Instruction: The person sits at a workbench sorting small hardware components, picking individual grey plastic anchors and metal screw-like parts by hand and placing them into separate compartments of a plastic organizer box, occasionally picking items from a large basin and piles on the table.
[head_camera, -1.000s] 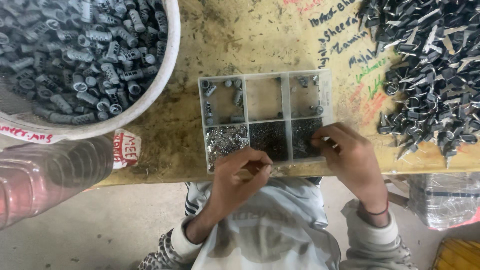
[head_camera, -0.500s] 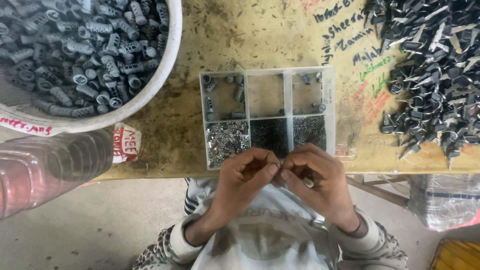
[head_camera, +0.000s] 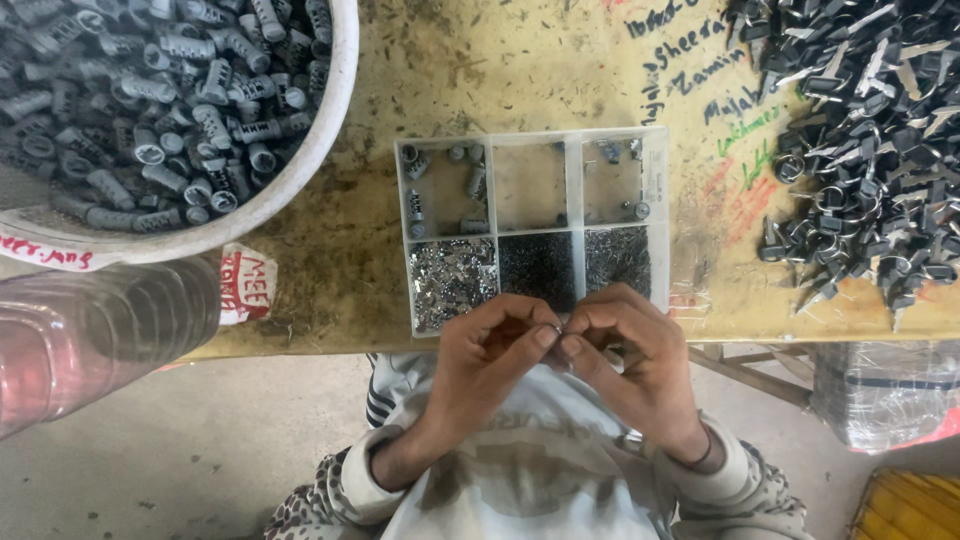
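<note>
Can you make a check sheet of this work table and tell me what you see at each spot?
Surface: worn yellowish wooden table with scuffs and handwriting.
Job's things: clear divided tray with six compartments; the near three hold small metal bits, the far three a few grey pieces. A tiny part sits between the fingertips.
Clutter: white bucket of grey cylinders at one side, pile of dark metal parts at the other.
Hands: left hand and right hand meet at the table edge, pinching the tiny part.
Cables: nothing seen.
Surroundings: clear plastic bottle, concrete floor.
</note>
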